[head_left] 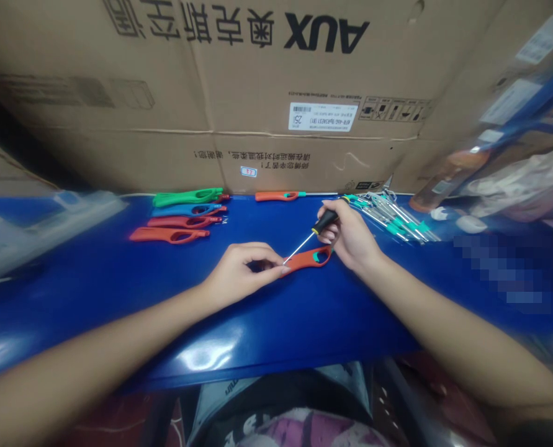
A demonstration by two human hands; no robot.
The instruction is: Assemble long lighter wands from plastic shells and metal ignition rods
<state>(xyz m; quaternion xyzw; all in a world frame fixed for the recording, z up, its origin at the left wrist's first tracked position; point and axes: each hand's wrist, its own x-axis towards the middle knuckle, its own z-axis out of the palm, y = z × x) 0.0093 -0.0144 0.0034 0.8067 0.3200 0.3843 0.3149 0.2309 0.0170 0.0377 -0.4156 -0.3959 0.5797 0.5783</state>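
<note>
My right hand [350, 236] is closed around the black and yellow handle of a screwdriver [300, 248]. Its thin metal shaft slants down to the left, and the tip meets an orange lighter handle [303, 259] near my left fingertips. That handle has a loop with a teal trigger at its right end. My left hand [246, 267] pinches the left end of the orange handle between thumb and fingers, hiding that end. Behind, an orange lighter [278, 196] with a teal collar and a long metal rod lies along the cardboard.
Several green, blue and red lighter handles [178, 234] lie back left on the blue table [118, 292]. A pile of metal rods with teal parts [397, 217] lies back right, near an orange bottle [446, 177]. A large cardboard box [239, 87] walls off the back.
</note>
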